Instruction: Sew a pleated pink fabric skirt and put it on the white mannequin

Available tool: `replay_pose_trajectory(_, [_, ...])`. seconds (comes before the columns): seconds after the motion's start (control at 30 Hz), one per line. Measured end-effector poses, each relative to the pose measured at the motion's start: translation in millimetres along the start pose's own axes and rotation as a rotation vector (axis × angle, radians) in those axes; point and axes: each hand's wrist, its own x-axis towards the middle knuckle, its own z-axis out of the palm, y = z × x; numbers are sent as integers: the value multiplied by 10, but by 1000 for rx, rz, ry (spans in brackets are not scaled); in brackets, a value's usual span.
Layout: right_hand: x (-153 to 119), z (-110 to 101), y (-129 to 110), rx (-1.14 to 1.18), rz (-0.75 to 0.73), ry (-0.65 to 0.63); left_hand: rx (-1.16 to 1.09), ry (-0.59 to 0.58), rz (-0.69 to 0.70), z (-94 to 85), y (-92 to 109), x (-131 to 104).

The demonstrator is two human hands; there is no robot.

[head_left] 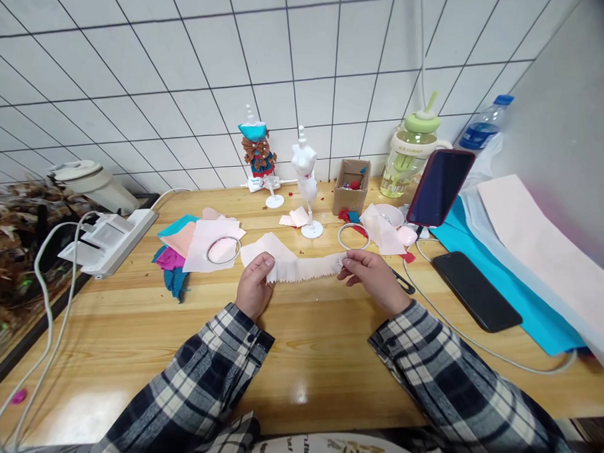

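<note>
A pale pink paper strip (311,268) with a jagged lower edge stretches level between my two hands above the wooden table. My left hand (255,282) pinches its left end, thumb on top. At the other end, my right hand (371,273) closes thumb and fingers on the strip. Just behind it lies a loose pale sheet (270,246), partly covered by the strip. A small white mannequin (305,166) on a round stand is upright behind my hands. To its left stands a second mannequin (258,148) dressed in turquoise, brown and red.
Coloured sheets (202,241) with a metal ring (223,250) lie left; another ring (354,236) lies right. Behind are a small cardboard box (351,185) and a green-lidded bottle (413,153). A propped phone (440,187), a flat phone (476,290) and a power strip (115,241) flank the table.
</note>
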Motion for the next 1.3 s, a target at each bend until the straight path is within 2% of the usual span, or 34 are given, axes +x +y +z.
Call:
replay_pose_trajectory(0.3, [-1,-140,-27,11,-9,10,-36,51,83,-62,-27,37])
replay_pose_trajectory(0.5, [-22,-169,-35,83,24,24,-23,54,78,-69,-28,37])
replay_pose_trajectory(0.67, [-71,-133,-50,221,87,-70,-25,35,67,-64,-27,22])
replay_pose_trajectory(0.87, [-46,-34,-5,-15,172,-61,-59,12,57,-36,-23,13])
replay_pose_trajectory(0.97, [-22,3,52,-297,41,-29,-132,3,15,-5,22,6])
replay_pose_trajectory(1.07, [-41,79,78,-533,-176,20,-265,-45,-153,43,84,-26])
replay_pose_trajectory(1.13, [-74,157,79,-551,-319,-20,-338,-86,-285,77,106,-59])
replay_pose_trajectory(1.2, [-105,235,79,-508,-404,-103,-394,-125,-356,103,103,-91])
replay_pose_trajectory(1.3, [-129,298,75,-426,-333,-238,-426,-148,-375,113,74,-108])
